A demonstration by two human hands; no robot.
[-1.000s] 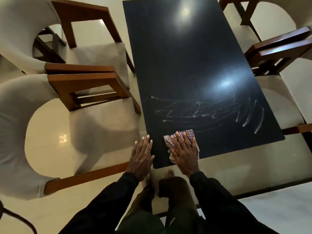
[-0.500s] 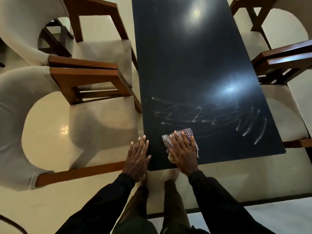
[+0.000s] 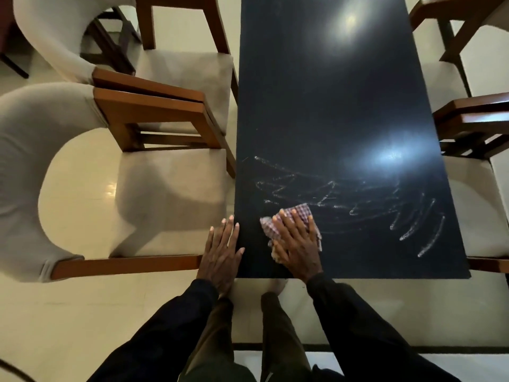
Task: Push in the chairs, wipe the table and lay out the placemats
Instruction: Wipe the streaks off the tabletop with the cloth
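1. Right hand point(image 3: 298, 244) lies flat on the checked cloth point(image 3: 304, 212), fingers straight, pressing it onto the black table point(image 3: 330, 92). Nothing's pinched.
2. Left hand point(image 3: 221, 249) rests open at the table edge just left of the cloth, handy for bracing.
3. Smeary streaks point(image 3: 355, 210) fan out ahead and right of the cloth, so I'd go with overlapping passes and even palm pressure.
4. The stretch beyond the fingertips looks unwiped.

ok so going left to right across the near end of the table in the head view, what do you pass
left chair → left hand flat at the table edge → right hand pressing the cloth → streaks → right chair
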